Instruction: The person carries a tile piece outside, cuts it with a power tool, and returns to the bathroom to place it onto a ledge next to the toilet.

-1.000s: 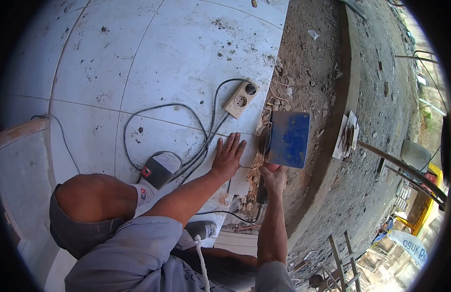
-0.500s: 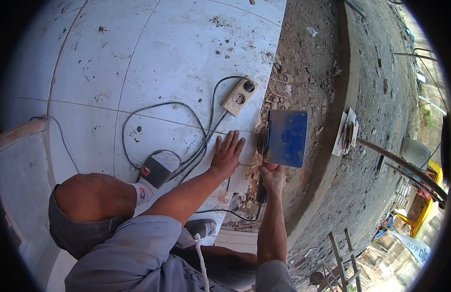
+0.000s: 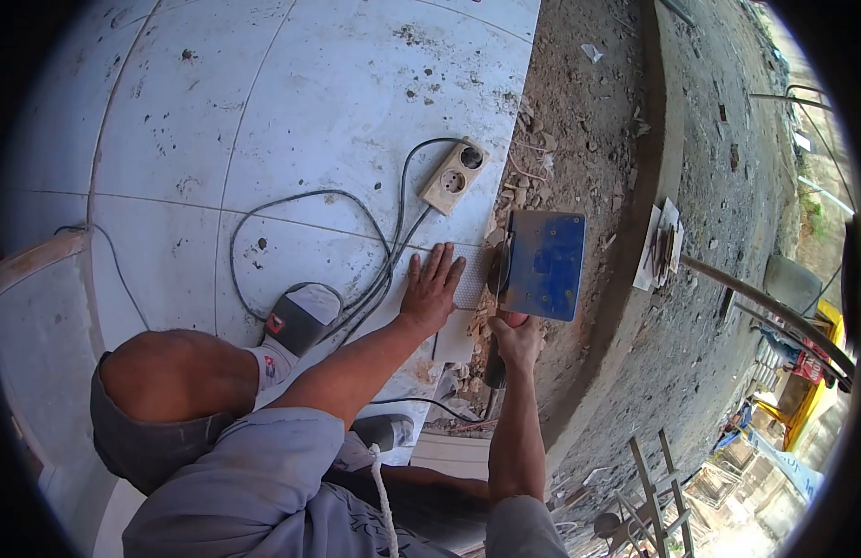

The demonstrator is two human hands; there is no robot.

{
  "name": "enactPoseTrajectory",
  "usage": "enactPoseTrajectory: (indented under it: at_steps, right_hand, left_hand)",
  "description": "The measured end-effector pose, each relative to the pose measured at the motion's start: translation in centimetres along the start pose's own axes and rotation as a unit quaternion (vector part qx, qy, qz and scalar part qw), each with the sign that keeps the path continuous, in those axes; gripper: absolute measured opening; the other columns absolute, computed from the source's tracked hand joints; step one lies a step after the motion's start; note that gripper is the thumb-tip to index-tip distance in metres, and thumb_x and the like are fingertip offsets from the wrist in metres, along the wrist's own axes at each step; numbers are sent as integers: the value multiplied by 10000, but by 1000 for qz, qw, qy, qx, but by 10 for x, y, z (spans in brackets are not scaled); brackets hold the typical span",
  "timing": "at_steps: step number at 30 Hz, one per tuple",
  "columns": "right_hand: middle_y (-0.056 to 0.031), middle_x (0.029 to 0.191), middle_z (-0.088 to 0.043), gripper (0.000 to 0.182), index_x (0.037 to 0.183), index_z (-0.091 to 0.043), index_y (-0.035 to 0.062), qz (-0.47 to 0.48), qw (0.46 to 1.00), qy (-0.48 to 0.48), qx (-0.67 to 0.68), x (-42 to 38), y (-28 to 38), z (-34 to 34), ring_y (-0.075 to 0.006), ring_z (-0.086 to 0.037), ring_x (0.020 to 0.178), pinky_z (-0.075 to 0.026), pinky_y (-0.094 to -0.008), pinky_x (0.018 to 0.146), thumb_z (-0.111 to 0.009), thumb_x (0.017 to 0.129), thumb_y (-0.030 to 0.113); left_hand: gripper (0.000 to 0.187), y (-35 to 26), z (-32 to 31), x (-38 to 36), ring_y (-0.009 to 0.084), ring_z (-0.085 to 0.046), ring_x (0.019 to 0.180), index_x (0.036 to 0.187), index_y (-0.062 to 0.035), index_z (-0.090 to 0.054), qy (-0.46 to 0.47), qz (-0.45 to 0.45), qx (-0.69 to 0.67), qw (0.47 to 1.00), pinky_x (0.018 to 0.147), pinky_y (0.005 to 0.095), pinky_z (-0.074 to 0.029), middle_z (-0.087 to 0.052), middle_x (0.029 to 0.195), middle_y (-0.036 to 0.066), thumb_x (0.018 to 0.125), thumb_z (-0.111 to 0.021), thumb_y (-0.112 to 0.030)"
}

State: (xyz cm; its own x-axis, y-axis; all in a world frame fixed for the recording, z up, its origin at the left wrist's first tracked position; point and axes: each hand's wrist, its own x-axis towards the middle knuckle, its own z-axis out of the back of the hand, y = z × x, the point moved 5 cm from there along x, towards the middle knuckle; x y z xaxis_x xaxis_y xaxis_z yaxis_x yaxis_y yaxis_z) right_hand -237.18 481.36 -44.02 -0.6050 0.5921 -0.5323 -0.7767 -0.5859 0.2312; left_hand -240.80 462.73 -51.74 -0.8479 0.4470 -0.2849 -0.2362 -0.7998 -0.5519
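Observation:
My left hand (image 3: 432, 290) lies flat with fingers spread on the near end of a small textured tile piece (image 3: 470, 275) at the edge of the white floor. My right hand (image 3: 517, 337) is wrapped round the handle of a power cutter, whose blue plate (image 3: 544, 264) faces up. The cutter's disc, partly hidden by the plate, is at the tile's outer end. Just below the textured piece lies a plain light tile piece (image 3: 454, 337). Whether the disc touches the tile, I cannot tell.
A socket block (image 3: 453, 175) with dark looped cables (image 3: 330, 193) rests on the white floor tiles (image 3: 310, 102). Rubble (image 3: 579, 121) lies beyond the floor edge, then a concrete kerb (image 3: 668, 139) with stacked tile scraps (image 3: 659, 246). Metal bars stand lower right.
The view has shifted slightly. My left hand stays pressed on the tile, and my right hand and the cutter hold nearly the same place at its end.

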Motion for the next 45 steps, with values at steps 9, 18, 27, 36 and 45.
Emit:
enactPoseTrajectory:
  at_steps: [9, 18, 27, 36, 45]
  right_hand:
    - [-232, 1131, -670, 797, 1327, -522, 71, -33, 999, 5, 33, 2, 1, -3, -376, -659, 1045, -501, -437, 938, -781, 626, 346]
    - [-252, 1176, -651, 816, 1335, -507, 51, -13, 1000, -8, 23, -10, 9, 1, -407, -636, 1093, -486, -442, 965, -776, 622, 346]
    - [-241, 1167, -657, 776, 1289, -541, 29, -16, 999, -11, 36, -8, -7, -8, -391, -640, 1090, -485, -441, 964, -787, 619, 332]
    - [-229, 1151, -662, 777, 1292, -539, 28, -15, 997, -35, 61, -9, -8, -10, -373, -649, 1067, -498, -434, 935, -794, 618, 318]
    - [-244, 1170, -655, 813, 1336, -505, 35, -21, 998, -33, 40, -6, -2, -8, -387, -643, 1079, -495, -435, 939, -778, 630, 330]
  left_hand:
    - [932, -1, 4, 3, 330, 12, 1539, 1578, -102, -201, 54, 16, 18, 998, 1203, 611, -56, -10, 1657, 170, 859, -732, -366]
    - [967, 1, 0, 0, 347, -48, 1535, 1564, -94, -239, 8, 3, 6, 1000, 1187, 638, -105, -82, 1646, 190, 802, -782, -336]
    - [954, 0, 1, 2, 331, -7, 1538, 1573, -101, -218, 34, 10, 8, 999, 1202, 615, -56, -42, 1653, 173, 833, -759, -367]
    - [958, 0, 2, 2, 343, -28, 1535, 1570, -96, -221, 27, 7, 3, 1000, 1195, 626, -75, -58, 1648, 184, 823, -766, -346]
    - [964, 0, 1, 1, 353, -52, 1532, 1568, -94, -224, 13, 3, 0, 1000, 1187, 637, -94, -71, 1644, 194, 814, -772, -339]
